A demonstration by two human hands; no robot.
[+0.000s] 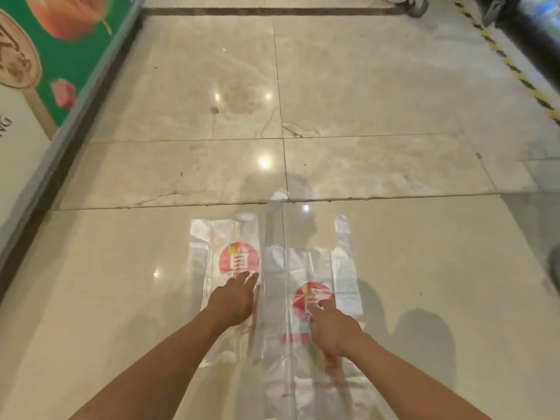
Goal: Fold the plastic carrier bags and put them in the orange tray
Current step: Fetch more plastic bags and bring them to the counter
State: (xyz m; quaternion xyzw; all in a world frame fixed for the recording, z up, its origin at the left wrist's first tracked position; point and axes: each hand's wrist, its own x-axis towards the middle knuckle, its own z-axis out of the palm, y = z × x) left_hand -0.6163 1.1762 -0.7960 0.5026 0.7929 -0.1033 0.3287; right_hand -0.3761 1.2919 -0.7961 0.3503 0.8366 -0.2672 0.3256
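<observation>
Left hand (235,298) presses the left bag (212,259), right hand (333,325) the right bag (342,277), fingers straight, gripping nothing. The 2 inner edges meet; wide floor (424,268) around.

body | you are showing a bare left hand (235,298) and a bare right hand (333,325), only their backs showing | you are showing a slim left forearm (169,356) and right forearm (403,368), both running uncovered to the frame's bottom edge
</observation>
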